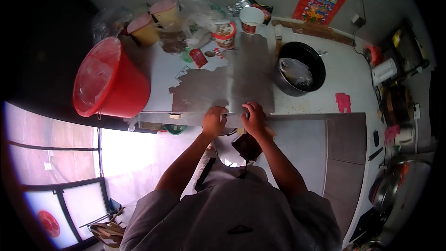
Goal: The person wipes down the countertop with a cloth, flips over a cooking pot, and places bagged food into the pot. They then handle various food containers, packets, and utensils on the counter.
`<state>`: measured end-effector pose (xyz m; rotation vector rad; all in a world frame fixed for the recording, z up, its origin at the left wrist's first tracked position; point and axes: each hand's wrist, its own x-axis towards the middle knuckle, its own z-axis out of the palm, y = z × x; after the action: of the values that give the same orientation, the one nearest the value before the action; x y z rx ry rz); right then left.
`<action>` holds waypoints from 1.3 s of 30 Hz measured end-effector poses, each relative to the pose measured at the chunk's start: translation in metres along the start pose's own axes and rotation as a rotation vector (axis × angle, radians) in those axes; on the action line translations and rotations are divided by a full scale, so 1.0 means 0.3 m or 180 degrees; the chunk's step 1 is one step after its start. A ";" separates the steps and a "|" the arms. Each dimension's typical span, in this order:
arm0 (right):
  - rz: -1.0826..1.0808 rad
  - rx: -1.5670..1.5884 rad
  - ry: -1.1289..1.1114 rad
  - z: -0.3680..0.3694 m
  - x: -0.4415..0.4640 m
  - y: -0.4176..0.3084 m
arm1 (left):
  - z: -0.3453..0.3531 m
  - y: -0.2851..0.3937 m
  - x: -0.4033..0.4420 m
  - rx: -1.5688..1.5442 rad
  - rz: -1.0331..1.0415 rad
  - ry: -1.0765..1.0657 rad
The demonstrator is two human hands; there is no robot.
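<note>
Both of my hands are at the front edge of the counter point(302, 108), in front of a worn, grey-brown bare patch point(204, 87). My left hand point(214, 122) has its fingers bent over the edge, the thumb slightly apart from them. A short way to its right, my right hand point(253, 119) is curved in a similar way, with a gap between thumb and fingers. I see nothing held in either hand. Beyond the patch lie a red packet point(198, 58) and a spoon point(210, 53).
A large red bucket point(127, 90) stands at the counter's left end. On the right are a black pot point(285, 83) with a plastic bag point(297, 72) inside and a pink cloth point(343, 102). Tubs point(225, 35) and plastic bags line the back. Below the edge is a brown stool-like object point(246, 147).
</note>
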<state>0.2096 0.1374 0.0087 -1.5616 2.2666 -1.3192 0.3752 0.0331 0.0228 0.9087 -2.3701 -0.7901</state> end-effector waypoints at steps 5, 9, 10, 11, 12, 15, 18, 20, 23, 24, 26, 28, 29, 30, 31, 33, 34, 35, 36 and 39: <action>-0.0018 0.0050 -0.0187 0.153 0.132 -0.091 | -0.110 -0.201 0.068 0.0074 0.0203 0.0095; 0.0041 0.0155 -0.0236 0.279 0.278 -0.146 | -0.198 -0.352 0.159 0.0058 -0.0032 0.0339; 0.0074 0.0170 -0.0228 0.311 0.318 -0.154 | -0.213 -0.384 0.184 -0.0146 -0.0197 0.0332; 0.0149 0.0134 -0.0221 0.347 0.358 -0.160 | -0.224 -0.414 0.210 -0.0354 -0.0360 0.0325; 0.0135 0.0109 -0.0157 0.392 0.396 -0.156 | -0.246 -0.426 0.244 -0.0561 -0.0520 0.0316; 0.0076 0.0116 0.0025 0.523 0.510 -0.146 | -0.310 -0.454 0.310 -0.0869 -0.1087 -0.0032; 0.0172 0.0253 0.0061 0.618 0.632 -0.142 | -0.292 -0.550 0.350 -0.0916 -0.0920 0.0004; 0.0531 0.0349 -0.0080 0.665 0.699 -0.135 | -0.285 -0.603 0.369 -0.0744 -0.0694 0.0072; 0.0820 -0.0290 -0.0337 0.697 0.764 -0.136 | -0.298 -0.643 0.392 -0.0728 -0.0635 0.0034; 0.0851 -0.0470 -0.0382 0.712 0.775 -0.127 | -0.304 -0.652 0.398 -0.0760 -0.0663 -0.0001; 0.0904 -0.0823 -0.0471 0.739 0.791 -0.113 | -0.304 -0.667 0.411 -0.0853 -0.0707 0.0003; 0.0771 -0.0885 -0.0386 0.759 0.794 -0.102 | -0.314 -0.666 0.422 -0.0932 -0.0784 -0.0027; 0.0709 -0.0915 -0.0340 0.765 0.792 -0.096 | -0.320 -0.662 0.424 -0.0966 -0.0838 -0.0064; 0.0741 -0.0441 -0.0342 0.777 0.789 -0.078 | -0.327 -0.654 0.426 -0.1000 -0.0891 -0.0102; 0.0773 0.0032 -0.0337 0.791 0.788 -0.055 | -0.331 -0.649 0.429 -0.0965 -0.0894 -0.0111; 0.0956 0.0745 -0.0396 0.804 0.769 -0.024 | -0.335 -0.636 0.427 -0.0894 -0.0901 -0.0137; 0.1104 0.0984 -0.0463 0.804 0.757 -0.016 | -0.330 -0.631 0.421 -0.0847 -0.0899 -0.0114; 0.1248 0.1227 -0.0531 0.802 0.745 -0.009 | -0.325 -0.627 0.415 -0.0798 -0.0896 -0.0086; 0.1351 0.1308 -0.0642 0.781 0.736 -0.021 | -0.319 -0.620 0.408 -0.0746 -0.0894 -0.0056; 0.1622 0.1625 -0.0819 0.686 0.689 -0.079 | -0.303 -0.576 0.384 -0.0702 -0.0641 0.0192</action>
<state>0.2332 -0.1523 -0.0258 -0.8539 1.8019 -1.3091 0.4291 -0.1857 0.0001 1.0703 -2.1112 -1.0628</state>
